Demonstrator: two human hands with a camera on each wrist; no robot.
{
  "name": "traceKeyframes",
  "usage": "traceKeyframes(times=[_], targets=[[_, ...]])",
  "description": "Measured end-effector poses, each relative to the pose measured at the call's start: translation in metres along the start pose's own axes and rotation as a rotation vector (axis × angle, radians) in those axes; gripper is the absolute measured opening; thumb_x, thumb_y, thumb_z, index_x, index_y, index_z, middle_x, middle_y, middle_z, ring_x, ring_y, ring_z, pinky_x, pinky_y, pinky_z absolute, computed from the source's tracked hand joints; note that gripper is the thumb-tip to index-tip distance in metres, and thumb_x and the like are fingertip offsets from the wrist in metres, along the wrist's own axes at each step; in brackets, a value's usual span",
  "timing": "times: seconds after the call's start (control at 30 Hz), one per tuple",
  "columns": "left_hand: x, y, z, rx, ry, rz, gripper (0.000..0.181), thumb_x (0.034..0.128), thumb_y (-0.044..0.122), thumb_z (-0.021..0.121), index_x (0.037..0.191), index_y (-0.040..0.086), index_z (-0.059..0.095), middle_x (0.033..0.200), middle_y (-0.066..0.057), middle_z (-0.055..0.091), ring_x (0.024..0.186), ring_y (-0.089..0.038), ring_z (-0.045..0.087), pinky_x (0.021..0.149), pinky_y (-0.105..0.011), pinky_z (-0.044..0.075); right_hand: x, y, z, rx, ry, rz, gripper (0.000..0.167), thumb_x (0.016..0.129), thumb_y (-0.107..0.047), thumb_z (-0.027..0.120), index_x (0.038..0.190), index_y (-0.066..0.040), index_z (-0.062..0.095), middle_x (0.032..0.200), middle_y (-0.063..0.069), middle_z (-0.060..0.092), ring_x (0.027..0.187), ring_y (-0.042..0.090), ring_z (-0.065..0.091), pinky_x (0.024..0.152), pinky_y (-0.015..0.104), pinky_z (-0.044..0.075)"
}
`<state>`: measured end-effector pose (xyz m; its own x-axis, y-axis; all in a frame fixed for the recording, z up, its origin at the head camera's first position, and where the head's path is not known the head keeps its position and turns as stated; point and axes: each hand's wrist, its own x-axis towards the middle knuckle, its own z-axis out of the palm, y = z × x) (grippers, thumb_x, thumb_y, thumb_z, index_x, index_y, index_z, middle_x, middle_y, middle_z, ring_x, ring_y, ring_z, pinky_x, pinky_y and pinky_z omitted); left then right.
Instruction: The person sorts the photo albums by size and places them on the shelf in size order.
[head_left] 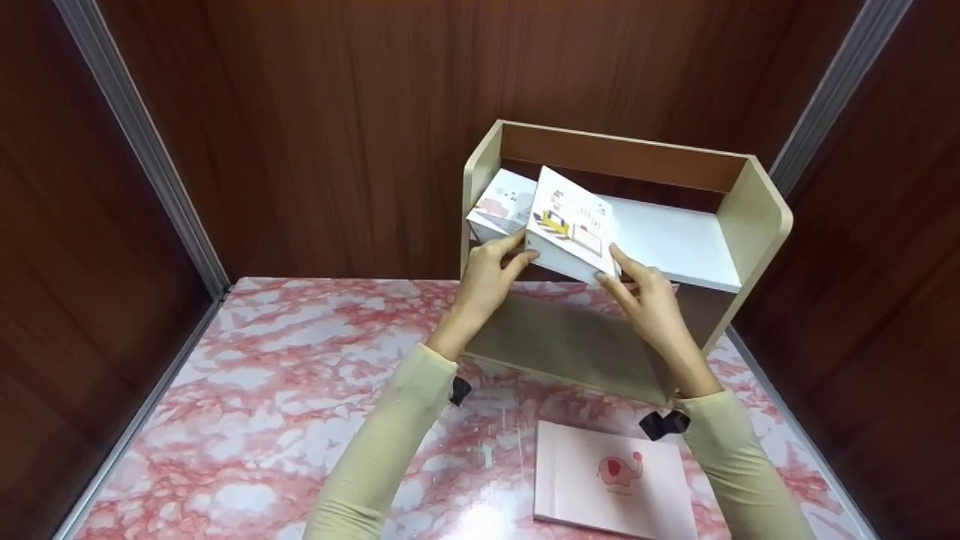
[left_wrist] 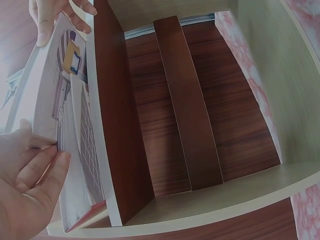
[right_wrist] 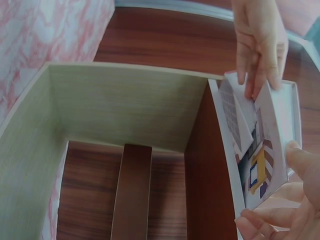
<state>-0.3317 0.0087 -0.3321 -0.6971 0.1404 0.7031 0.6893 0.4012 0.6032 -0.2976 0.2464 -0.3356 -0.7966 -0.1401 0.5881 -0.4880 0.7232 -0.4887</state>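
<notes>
A thick white book with a yellow picture on its cover is held tilted at the front of the upper shelf. My left hand pinches its left lower corner between thumb and fingers. At the right lower corner, my right hand grips it, thumb and fingers on either side. Behind it, a second white book with a pink and grey cover lies at the left end of the shelf, partly hidden. Both hands and the held book also appear in the right wrist view.
A small light-wood two-tier shelf with a white upper board stands at the back of the pink marbled table. A pink book with a red elephant lies in front of it. Dark wood panels enclose the table.
</notes>
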Motion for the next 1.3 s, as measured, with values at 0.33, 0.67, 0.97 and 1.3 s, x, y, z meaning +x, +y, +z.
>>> traceKeyframes(times=[0.33,0.67,0.97,1.3], targets=[[0.0006,0.0014,-0.0005,0.031,0.009,-0.005,0.044,0.0847,0.028,0.065,0.12,0.003,0.061,0.103,-0.009,0.069,0.098,-0.015,0.064,0.085,-0.025,0.049,0.0017,0.0006,0.0005,0.027,0.006,0.011,0.052,0.089,-0.034,0.06,0.134,-0.01,0.049,0.098,0.016,0.068,0.076,0.021,0.063,0.063,0.027,0.05],[0.0011,0.0009,0.0013,0.08,0.021,0.016,0.043,0.0847,0.028,0.065,0.118,0.001,0.062,0.109,-0.012,0.067,0.102,-0.018,0.063,0.087,-0.025,0.049,0.0023,0.0011,0.0006,0.028,0.034,0.012,0.051,0.088,-0.034,0.062,0.133,-0.012,0.051,0.097,0.016,0.068,0.073,0.018,0.059,0.059,0.014,0.043],[0.001,-0.0009,0.0029,0.056,0.042,0.017,0.039,0.0843,0.025,0.066,0.116,0.001,0.064,0.102,-0.012,0.069,0.093,-0.016,0.065,0.081,-0.022,0.05,0.0033,0.0,0.0013,0.022,0.028,0.03,0.052,0.088,-0.036,0.062,0.133,-0.013,0.051,0.1,0.015,0.068,0.076,0.018,0.06,0.061,0.017,0.044],[0.0023,0.0,0.0038,0.072,0.059,0.001,0.038,0.0834,0.026,0.067,0.114,0.003,0.065,0.1,-0.01,0.07,0.091,-0.016,0.065,0.082,-0.023,0.05,0.0045,0.0005,0.0022,0.014,0.051,0.026,0.051,0.087,-0.036,0.063,0.132,-0.014,0.052,0.095,0.014,0.068,0.072,0.017,0.058,0.058,0.013,0.041]])
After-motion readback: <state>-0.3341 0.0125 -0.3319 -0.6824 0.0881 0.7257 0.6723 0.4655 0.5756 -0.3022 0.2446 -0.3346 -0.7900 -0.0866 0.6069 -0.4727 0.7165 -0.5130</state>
